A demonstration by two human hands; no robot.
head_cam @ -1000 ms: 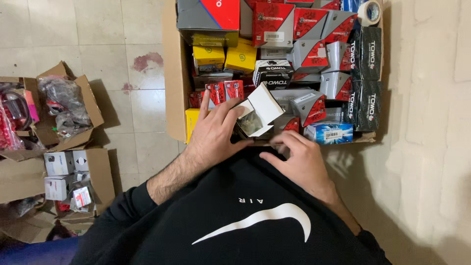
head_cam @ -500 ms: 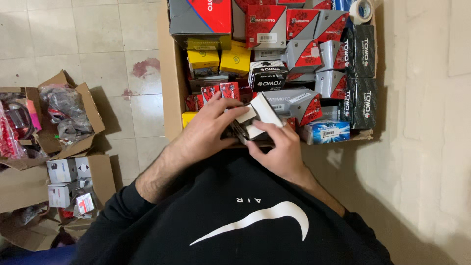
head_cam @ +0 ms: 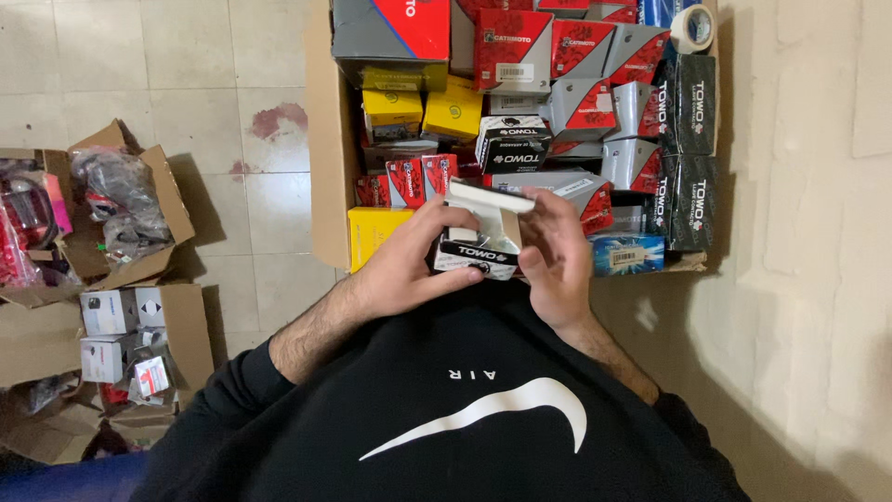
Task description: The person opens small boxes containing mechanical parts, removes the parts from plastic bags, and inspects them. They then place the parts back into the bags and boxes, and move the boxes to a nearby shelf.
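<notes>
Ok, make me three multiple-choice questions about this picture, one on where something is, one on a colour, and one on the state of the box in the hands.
1. Where is the roll of tape?
A. At the far right corner of the big carton
B. On the tiled floor at the left
C. In the person's lap

2. What colour is the box lying at the carton's near left corner, beside the left hand?
A. Blue
B. Yellow
C. Green

3. How is the small black and white box between the hands?
A. Taped shut
B. Crushed flat
C. Held with its top flap open

Answers:
1. A, the tape sits on the stacked boxes at the carton's top right in the picture.
2. B, the yellow box lies just left of that hand.
3. C, the white flap stands lifted while the left hand and the right hand grip the box.
</notes>
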